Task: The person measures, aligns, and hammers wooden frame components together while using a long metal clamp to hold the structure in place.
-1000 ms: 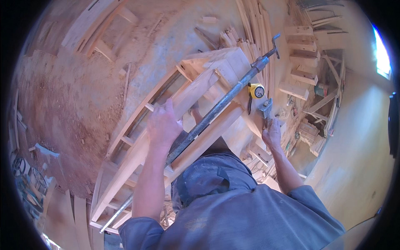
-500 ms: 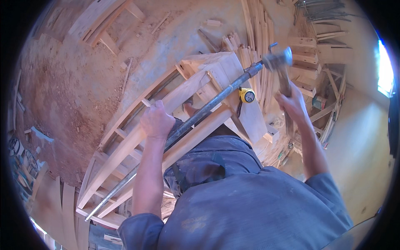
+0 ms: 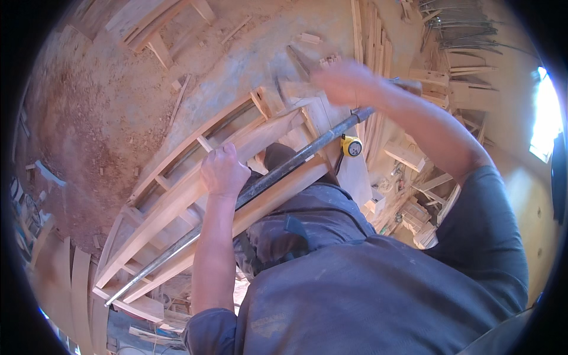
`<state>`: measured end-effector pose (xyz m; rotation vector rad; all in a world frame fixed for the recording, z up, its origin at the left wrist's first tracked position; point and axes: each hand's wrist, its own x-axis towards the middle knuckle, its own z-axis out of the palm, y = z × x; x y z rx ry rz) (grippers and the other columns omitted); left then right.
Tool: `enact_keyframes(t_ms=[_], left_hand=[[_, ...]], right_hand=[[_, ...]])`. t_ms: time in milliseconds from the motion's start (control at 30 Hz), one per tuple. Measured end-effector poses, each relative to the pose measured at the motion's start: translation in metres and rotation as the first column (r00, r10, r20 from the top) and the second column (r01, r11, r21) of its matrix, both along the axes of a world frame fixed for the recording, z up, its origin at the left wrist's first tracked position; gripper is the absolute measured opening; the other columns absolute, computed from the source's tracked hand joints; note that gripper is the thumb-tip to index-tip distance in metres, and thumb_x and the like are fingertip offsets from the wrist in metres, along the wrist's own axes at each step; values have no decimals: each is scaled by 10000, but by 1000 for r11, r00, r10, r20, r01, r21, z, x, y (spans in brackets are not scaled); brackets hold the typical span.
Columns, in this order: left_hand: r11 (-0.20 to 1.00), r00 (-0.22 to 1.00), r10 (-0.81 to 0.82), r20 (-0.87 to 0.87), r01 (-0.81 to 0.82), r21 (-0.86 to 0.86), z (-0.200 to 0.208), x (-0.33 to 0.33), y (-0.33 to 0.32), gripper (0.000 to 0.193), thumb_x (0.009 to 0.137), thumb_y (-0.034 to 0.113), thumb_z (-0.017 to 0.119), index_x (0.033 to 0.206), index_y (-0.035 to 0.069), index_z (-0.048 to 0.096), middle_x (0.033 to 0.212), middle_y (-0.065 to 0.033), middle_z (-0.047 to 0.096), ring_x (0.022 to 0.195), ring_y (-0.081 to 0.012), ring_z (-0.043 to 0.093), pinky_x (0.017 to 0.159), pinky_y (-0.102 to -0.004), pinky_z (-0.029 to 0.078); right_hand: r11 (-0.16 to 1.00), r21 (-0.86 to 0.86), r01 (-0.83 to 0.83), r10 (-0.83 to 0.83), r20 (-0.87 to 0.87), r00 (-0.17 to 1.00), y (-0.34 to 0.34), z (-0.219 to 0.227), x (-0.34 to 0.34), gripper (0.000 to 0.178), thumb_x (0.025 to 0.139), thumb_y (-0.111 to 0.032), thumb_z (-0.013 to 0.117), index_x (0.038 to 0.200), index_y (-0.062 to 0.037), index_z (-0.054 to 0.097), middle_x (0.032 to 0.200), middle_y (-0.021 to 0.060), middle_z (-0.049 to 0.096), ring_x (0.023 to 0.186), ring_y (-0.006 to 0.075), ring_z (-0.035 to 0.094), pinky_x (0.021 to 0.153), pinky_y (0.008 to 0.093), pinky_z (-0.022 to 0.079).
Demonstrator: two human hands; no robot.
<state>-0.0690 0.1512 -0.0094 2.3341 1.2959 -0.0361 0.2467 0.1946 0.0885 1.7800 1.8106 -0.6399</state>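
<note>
left hand (image 3: 225, 171) curled tight on the wooden frame (image 3: 168, 210), which slants from lower left to upper right. right hand (image 3: 345, 83) blurred over the frame's upper end; can't tell its grip. metal bar clamp (image 3: 296, 160) runs lengthwise along the frame; yellow tape measure (image 3: 352, 146) just beside it.

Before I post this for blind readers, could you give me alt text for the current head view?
A person's left hand is curled over a wooden frame, while the motion-blurred right hand is near the frame's far end, anything in it unclear. A long metal bar runs lengthwise along the frame, a yellow tape measure near its upper-right end.
</note>
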Motion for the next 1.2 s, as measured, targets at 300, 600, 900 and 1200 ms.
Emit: enact_keyframes(t_ms=[300,600,900,1200], left_hand=[[994,994,-33,108,22,104,-5,0,-2,156,646,63,619,800,60,595,721,-142,655,686,-318,671,607,-440,548],[998,998,-20,56,17,64,-8,1,-8,158,635,47,618,789,50,583,755,-140,661,705,-314,668,662,-414,558],[992,990,-49,134,33,118,-10,3,-6,200,632,68,632,829,79,604,711,-128,649,692,-322,664,580,-418,551],[999,1000,-8,8,8,51,-5,2,-8,192,645,90,649,819,31,596,764,-155,664,736,-319,674,671,-414,559]], right_hand=[[980,138,-141,147,-31,989,65,-20,27,322,700,-41,632,1022,-44,654,903,178,696,848,355,690,710,461,556],[952,-238,-192,168,-116,979,-11,-8,-13,381,711,-47,640,1092,-34,633,893,167,704,785,345,698,660,464,559],[819,534,-210,174,118,978,126,51,56,166,692,-142,667,795,-13,679,694,230,636,648,368,662,554,459,512],[956,-241,-171,172,-16,985,-2,9,-23,177,738,-92,653,904,-68,708,912,142,715,901,339,690,786,452,558]])
